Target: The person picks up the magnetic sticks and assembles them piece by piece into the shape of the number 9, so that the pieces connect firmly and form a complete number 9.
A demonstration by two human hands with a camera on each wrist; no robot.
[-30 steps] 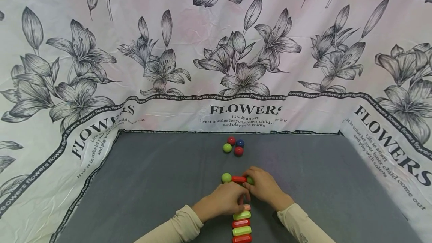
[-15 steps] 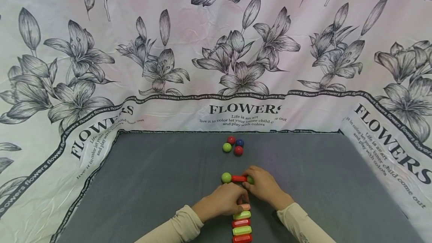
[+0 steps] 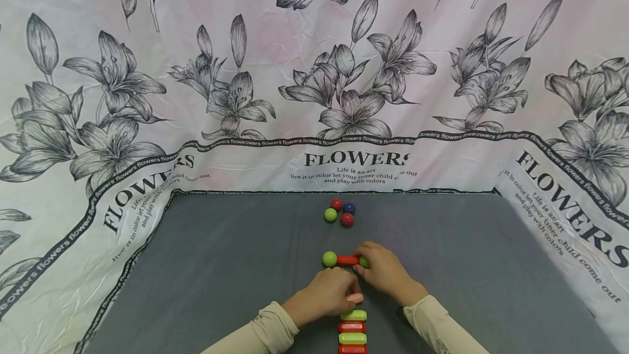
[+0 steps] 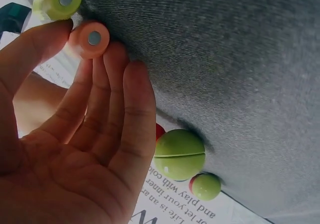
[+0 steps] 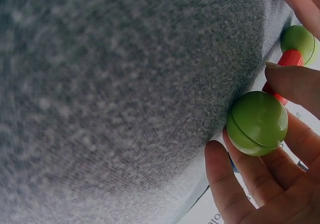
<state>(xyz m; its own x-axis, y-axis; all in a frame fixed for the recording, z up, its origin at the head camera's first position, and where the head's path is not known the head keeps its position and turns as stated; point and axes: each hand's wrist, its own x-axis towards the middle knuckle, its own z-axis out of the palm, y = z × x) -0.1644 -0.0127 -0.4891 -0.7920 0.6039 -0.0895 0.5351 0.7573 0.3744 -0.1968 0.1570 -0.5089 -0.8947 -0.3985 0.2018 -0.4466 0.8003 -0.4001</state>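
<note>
Pink rod [image 3: 355, 299], in the head view, is in the left hand [image 3: 326, 294], just beyond a row of red and lime rods [image 3: 352, 327] on the grey cloth tabletop [image 3: 236, 255]; the right hand [image 3: 387, 272] is farther off, at a red bar [image 3: 348, 260]; in the left wrist view, thumb and fingertips pinch the rod, round with a grey dot on its flat end; in the right wrist view, thumb and bent fingers hold a smooth, shiny green ball [image 5: 257, 123].

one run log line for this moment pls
left hand: pinches orange bar | right hand: holds green ball at red bar's end | nearer: row of bars | beyond: four balls
</note>
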